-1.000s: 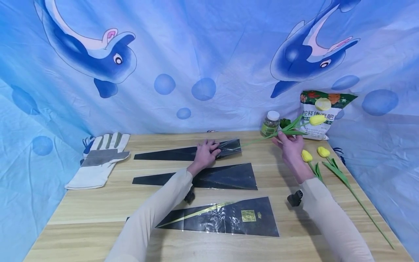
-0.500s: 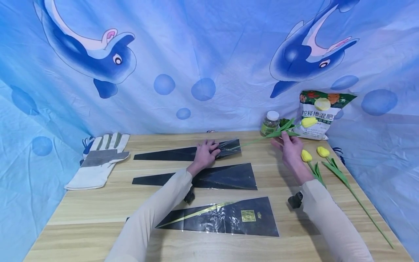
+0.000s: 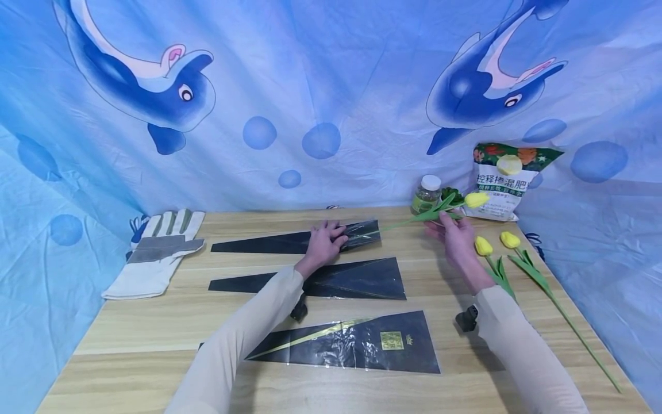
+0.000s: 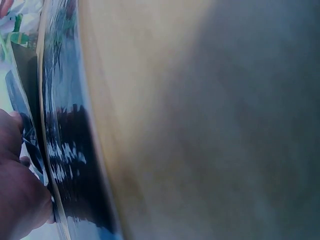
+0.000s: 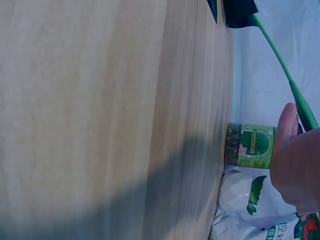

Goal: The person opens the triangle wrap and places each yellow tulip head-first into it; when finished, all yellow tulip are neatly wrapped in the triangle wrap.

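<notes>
In the head view a yellow tulip (image 3: 476,199) is held by my right hand (image 3: 458,240), its fingers pinching it near the leaves. Its thin green stem (image 5: 275,52) runs leftward into the wide mouth of the farthest black flower sleeve (image 3: 264,242). My left hand (image 3: 323,242) rests on that sleeve near its mouth, fingers spread over the plastic. Two more black sleeves lie nearer, a middle one (image 3: 362,280) and a front one (image 3: 357,351) with gold print. The left wrist view shows the left hand (image 4: 20,185) at the sleeve's side.
Two more yellow tulips (image 3: 538,276) lie at the right. Behind the right hand stand a white-lidded jar (image 3: 427,195), a small green plant (image 3: 452,196) and a fertilizer bag (image 3: 499,201). Work gloves (image 3: 155,259) lie at the left; a blue dolphin-print curtain (image 3: 320,86) backs the table.
My right hand has moved slightly left, carrying the tulip toward the far sleeve, so its bloom sits farther left and a little lower. The left hand has stayed put.
</notes>
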The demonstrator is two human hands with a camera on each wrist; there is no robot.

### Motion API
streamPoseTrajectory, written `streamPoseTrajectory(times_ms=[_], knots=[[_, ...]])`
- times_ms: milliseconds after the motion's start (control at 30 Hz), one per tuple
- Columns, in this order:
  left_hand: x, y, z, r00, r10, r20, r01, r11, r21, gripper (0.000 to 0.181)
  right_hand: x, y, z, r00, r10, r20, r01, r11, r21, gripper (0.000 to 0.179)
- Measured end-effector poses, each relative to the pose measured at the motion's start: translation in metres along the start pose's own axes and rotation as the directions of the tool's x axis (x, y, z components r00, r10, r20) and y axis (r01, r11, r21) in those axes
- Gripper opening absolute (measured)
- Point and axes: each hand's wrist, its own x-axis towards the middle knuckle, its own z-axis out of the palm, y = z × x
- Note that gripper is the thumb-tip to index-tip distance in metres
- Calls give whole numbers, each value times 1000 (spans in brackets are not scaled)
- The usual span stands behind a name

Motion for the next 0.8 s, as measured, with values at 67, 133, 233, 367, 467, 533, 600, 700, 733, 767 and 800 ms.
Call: streamPoseTrajectory(times_ms=[67, 133, 233, 367, 467, 533, 600, 700, 733, 767, 800], knots=[[0, 0, 0, 1000, 0, 0, 0, 1000, -4, 40, 0, 1, 0, 1000, -6, 9, 6, 1000, -26, 13], [0, 0, 0, 1000, 0, 0, 0, 1000, -7, 40, 0, 2, 0, 1000, -3, 8, 3, 999, -54, 16], [0, -1, 0, 1000, -1, 3, 1, 1000, -11, 40, -1, 4, 0, 1000, 13, -11, -14, 997, -81, 20], [0, -1, -1, 1000, -1, 3, 1, 1000, -11, 40, -1, 9, 4, 999, 25, -30, -28, 994, -109, 26], [0, -1, -1, 1000, -4, 5, 4, 1000, -7, 40, -1, 14, 7, 999, 18, -34, -23, 991, -128, 24], [0, -2, 0, 1000, -9, 8, 9, 1000, -5, 39, -1, 18, 9, 999, 14, -35, -18, 991, -130, 18], [0, -3, 1, 1000, -11, 9, 11, 1000, -2, 39, -2, 21, 11, 999, 9, -39, -14, 990, -139, 13], [0, -3, 1, 1000, -11, 8, 11, 1000, -6, 40, -2, 27, 14, 999, -6, -32, 0, 986, -166, 12], [0, -3, 1, 1000, -10, 6, 10, 1000, -8, 40, -2, 29, 15, 1000, -11, -27, 6, 982, -188, 13], [0, -3, 1, 1000, -8, 4, 8, 1000, -10, 40, -2, 30, 15, 1000, -11, -21, 7, 978, -208, 15], [0, -3, 1, 1000, -8, 2, 8, 1000, -15, 40, -2, 32, 16, 1000, -15, -16, 11, 974, -224, 18]])
